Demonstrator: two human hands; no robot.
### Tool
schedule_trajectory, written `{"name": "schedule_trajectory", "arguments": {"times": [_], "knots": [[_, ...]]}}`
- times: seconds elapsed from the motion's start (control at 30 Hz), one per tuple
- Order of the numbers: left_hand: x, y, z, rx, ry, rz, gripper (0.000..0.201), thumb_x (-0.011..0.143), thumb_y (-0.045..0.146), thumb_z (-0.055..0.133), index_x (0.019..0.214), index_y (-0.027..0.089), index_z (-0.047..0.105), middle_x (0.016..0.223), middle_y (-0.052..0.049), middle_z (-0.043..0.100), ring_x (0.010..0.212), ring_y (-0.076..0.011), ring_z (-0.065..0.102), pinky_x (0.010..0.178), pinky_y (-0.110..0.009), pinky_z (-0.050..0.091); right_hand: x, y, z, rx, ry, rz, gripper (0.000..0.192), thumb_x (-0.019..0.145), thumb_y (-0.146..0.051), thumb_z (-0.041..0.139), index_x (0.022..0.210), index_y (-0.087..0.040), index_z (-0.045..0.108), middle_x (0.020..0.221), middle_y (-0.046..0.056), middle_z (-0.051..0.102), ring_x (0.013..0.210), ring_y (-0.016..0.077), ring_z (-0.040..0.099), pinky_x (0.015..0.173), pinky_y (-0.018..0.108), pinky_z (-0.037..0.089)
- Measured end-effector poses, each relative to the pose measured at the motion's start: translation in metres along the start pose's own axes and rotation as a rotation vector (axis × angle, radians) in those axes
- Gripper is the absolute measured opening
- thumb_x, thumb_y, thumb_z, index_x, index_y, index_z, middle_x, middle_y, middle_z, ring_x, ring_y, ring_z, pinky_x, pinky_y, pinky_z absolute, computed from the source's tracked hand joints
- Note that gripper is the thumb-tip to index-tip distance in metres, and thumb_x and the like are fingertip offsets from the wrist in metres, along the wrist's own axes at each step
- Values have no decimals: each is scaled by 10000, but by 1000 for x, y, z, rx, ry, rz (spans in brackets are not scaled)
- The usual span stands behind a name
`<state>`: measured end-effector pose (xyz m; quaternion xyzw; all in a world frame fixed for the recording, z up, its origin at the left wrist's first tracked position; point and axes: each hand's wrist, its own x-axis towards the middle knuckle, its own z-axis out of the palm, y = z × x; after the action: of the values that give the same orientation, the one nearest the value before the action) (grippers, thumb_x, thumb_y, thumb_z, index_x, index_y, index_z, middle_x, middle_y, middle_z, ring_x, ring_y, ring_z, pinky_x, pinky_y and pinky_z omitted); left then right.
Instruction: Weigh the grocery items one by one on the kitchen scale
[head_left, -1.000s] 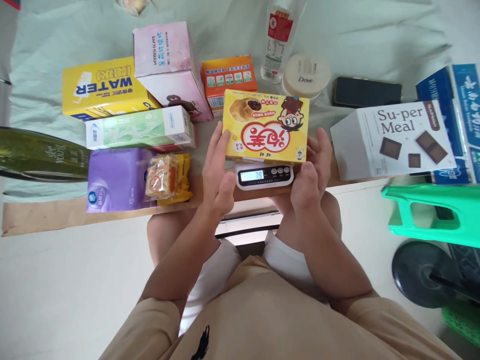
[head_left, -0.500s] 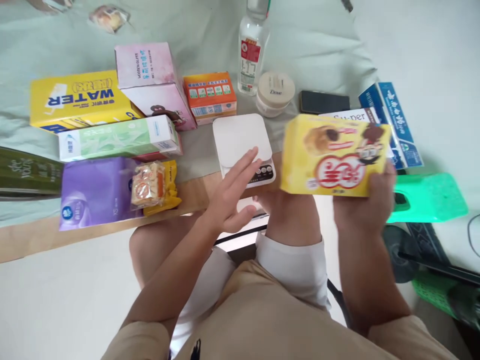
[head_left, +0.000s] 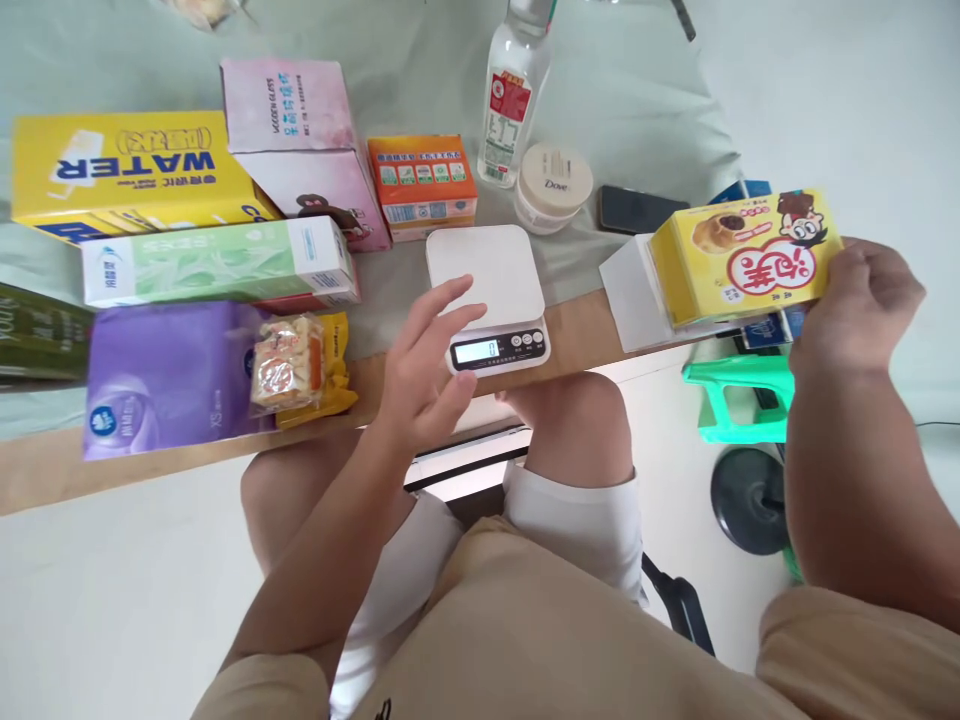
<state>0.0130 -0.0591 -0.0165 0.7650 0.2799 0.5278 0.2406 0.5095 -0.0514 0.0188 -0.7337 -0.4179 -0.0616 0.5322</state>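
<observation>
My right hand [head_left: 862,300] holds a yellow snack box [head_left: 742,258] with red characters, out to the right over a white box [head_left: 630,295]. My left hand [head_left: 420,365] hovers with fingers spread just left of a small white kitchen scale [head_left: 487,280]. The scale's platform is bare and its display [head_left: 477,351] reads 0.
Left of the scale lie a purple pack [head_left: 157,375], a wrapped snack [head_left: 289,365], a green-white box [head_left: 217,262], a yellow WATER box [head_left: 120,175], a pink box [head_left: 296,135] and an orange box [head_left: 421,185]. Behind stand a bottle [head_left: 510,100], a Dove jar [head_left: 553,185] and a phone [head_left: 634,210]. A green stool [head_left: 739,400] is at right.
The yellow snack box was lifted off the scale and carried right by my right hand. My left hand let go and stayed by the scale, whose reading dropped from 79 to 0.
</observation>
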Motion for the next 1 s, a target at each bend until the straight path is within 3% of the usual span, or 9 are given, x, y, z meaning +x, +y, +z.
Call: {"name": "schedule_trajectory", "arguments": {"times": [0.13, 0.27, 0.33, 0.5, 0.6, 0.7, 0.77, 0.87, 1.0], "knots": [[1, -4, -3, 11, 67, 5, 493, 1075, 629, 518, 1501, 424, 653, 1577, -62, 670, 1437, -310, 684, 1194, -568, 616, -5, -8, -11, -382, 12, -99, 298, 971, -404, 694, 1099, -162, 813, 1148, 190, 827, 1085, 301, 803, 940, 551, 603], [3, 0, -1, 27, 79, -16, 431, 1092, 592, 490, 1423, 404, 690, 1511, -91, 693, 1382, -296, 700, 1153, -549, 634, -39, -34, -7, -318, -134, -548, 518, 952, -645, 631, 1227, -237, 795, 1288, 176, 800, 1221, 324, 776, 1084, 610, 591], [3, 2, -1, 52, 80, -13, 394, 1096, 568, 496, 1385, 391, 696, 1500, -100, 691, 1365, -293, 703, 1138, -554, 638, -54, -41, 0, -275, -224, -677, 509, 895, -639, 653, 1204, -261, 796, 1259, 160, 812, 1292, 351, 756, 1183, 643, 552], [-1, 1, -8, 135, 120, 6, 381, 1105, 585, 469, 1351, 380, 676, 1483, -89, 690, 1361, -284, 706, 1118, -557, 645, -61, -39, 11, -307, -353, -621, 486, 738, -509, 742, 1164, -279, 783, 1162, 168, 819, 1165, 371, 786, 1008, 624, 619], [-1, 3, -17, 190, 152, -5, 391, 1113, 606, 437, 1330, 376, 668, 1474, -79, 694, 1364, -291, 703, 1134, -573, 630, -70, -54, 11, -172, -284, -769, 631, 772, -605, 739, 1327, -304, 741, 1214, 161, 789, 1207, 394, 758, 992, 663, 607], [4, 11, -29, 184, 238, 21, 404, 1109, 622, 431, 1317, 383, 680, 1448, -63, 694, 1340, -307, 707, 1137, -595, 611, -116, -104, 19, 2, -289, -889, 606, 909, -613, 648, 1437, -316, 684, 1243, 158, 761, 1195, 393, 749, 979, 682, 597], [9, 18, -42, 151, 307, 48, 399, 1110, 607, 441, 1296, 377, 708, 1415, -59, 698, 1329, -325, 702, 1125, -613, 598, -164, -149, 33, 104, -385, -813, 521, 953, -469, 665, 1445, -299, 660, 1264, 155, 757, 1184, 361, 747, 1002, 641, 600], [13, 22, -65, 120, 449, 67, 437, 1125, 627, 437, 1214, 329, 744, 1258, -68, 721, 1237, -327, 710, 1031, -614, 595, -234, -213, 69, 220, -742, -736, 448, 976, -367, 678, 1414, -289, 629, 1364, 142, 729, 1297, 324, 720, 1047, 550, 626], [12, 12, -93, 24, 688, 160, 443, 1171, 495, 365, 1009, 263, 706, 787, -10, 587, 760, -182, 641, 683, -439, 516, -283, -266, 126, 250, -1120, -703, 720, 911, -483, 808, 1558, -300, 553, 1597, 162, 590, 1517, 362, 578, 1244, 586, 542]]}}
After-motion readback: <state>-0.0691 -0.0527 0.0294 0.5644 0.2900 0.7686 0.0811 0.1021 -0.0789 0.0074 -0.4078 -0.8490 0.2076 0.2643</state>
